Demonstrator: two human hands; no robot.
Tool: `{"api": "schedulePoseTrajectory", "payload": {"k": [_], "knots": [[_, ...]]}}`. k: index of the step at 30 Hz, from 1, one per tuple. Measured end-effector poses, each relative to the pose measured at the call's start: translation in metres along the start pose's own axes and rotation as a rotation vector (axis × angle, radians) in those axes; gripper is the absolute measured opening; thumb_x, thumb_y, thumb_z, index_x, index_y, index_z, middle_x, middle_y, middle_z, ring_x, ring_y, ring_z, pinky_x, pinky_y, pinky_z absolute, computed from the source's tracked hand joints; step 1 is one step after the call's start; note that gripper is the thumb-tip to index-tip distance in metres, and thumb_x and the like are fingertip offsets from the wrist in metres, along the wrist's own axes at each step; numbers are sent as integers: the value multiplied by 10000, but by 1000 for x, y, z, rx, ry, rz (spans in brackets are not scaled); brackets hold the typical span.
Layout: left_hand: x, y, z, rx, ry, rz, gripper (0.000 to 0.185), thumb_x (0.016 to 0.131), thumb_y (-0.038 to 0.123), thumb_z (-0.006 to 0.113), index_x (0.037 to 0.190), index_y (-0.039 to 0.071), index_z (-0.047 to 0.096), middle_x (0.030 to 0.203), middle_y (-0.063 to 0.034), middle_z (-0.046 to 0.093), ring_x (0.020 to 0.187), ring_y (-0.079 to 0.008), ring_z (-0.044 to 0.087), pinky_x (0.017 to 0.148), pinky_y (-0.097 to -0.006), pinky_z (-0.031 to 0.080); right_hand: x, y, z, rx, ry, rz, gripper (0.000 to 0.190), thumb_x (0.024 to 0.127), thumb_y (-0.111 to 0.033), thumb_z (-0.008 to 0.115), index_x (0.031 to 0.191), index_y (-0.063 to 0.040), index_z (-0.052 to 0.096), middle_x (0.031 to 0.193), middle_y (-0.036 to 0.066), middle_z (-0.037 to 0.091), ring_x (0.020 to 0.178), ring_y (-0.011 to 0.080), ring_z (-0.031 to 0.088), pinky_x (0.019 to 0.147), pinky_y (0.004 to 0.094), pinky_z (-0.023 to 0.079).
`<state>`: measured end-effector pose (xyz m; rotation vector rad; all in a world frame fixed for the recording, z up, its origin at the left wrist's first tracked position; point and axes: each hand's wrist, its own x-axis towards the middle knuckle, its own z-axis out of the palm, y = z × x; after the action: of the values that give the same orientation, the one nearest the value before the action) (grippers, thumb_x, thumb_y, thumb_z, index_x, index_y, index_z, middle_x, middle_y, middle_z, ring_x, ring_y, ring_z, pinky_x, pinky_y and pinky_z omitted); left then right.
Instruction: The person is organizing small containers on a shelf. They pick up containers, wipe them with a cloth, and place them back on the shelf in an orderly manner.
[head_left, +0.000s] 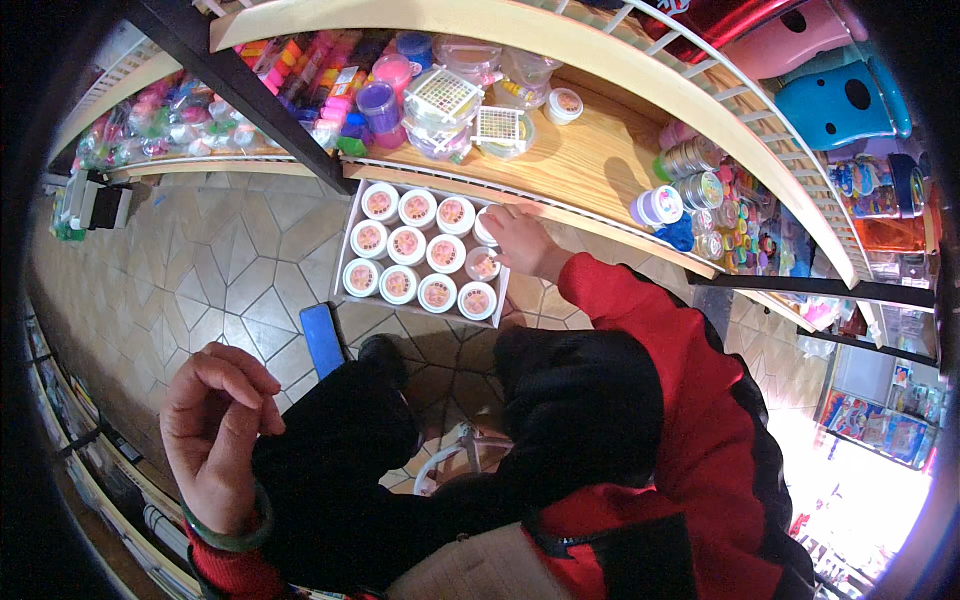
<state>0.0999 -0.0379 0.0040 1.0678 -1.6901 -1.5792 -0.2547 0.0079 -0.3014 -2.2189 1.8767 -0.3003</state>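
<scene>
A shallow white box (420, 306) holds rows of round tubs with white lids (406, 246) and pink-and-orange printed labels. Over its far right corner reaches my right hand (525, 241). Its fingers touch the corner tub (485, 227), and the thumb is by a clearer-looking tub (482, 264) just nearer to me; whether it grips either one is hidden by the hand. My left hand (221, 427), with a green bangle (232, 534) at the wrist, hangs in the air above my left knee. Its fingers curl loosely toward the thumb, and I see nothing between them.
Behind the box, a wooden shelf (592, 142) bears stacked clear containers (442, 112), a lone white tub (564, 106) and several small jars (657, 205). A blue phone-like slab (322, 340) lies on the tiled floor (247, 247). Wire-fronted shelving (720, 82) overhangs the upper right.
</scene>
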Motion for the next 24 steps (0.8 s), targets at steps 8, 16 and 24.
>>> {"api": "schedulePoseTrajectory", "payload": {"k": [8, 16, 24], "knots": [[3, 0, 3, -12, 46, -39, 107, 836, -31, 463, 840, 36, 546, 862, -103, 565, 570, -83, 497, 509, -192, 436, 22, 8, 19, -238, 32, 27, 506, 615, -154, 737, 1063, -19, 543, 1013, 111, 511, 1008, 282, 492, 849, 365, 441], [3, 2, 2, 17, 62, -56, 104, 826, -28, 458, 813, 37, 539, 840, -105, 557, 552, -90, 501, 496, -197, 447, 0, 7, -34, 317, 124, 56, 676, 644, -283, 771, 1194, -42, 461, 1055, 148, 547, 993, 316, 564, 837, 395, 464], [5, 2, 2, -35, 19, -81, 69, 843, 6, 494, 818, 33, 553, 852, -119, 567, 571, -99, 526, 516, -205, 463, 45, 122, -77, 138, 668, 542, 620, 672, -320, 769, 1185, -55, 543, 1035, 174, 590, 961, 297, 610, 777, 370, 515]]}}
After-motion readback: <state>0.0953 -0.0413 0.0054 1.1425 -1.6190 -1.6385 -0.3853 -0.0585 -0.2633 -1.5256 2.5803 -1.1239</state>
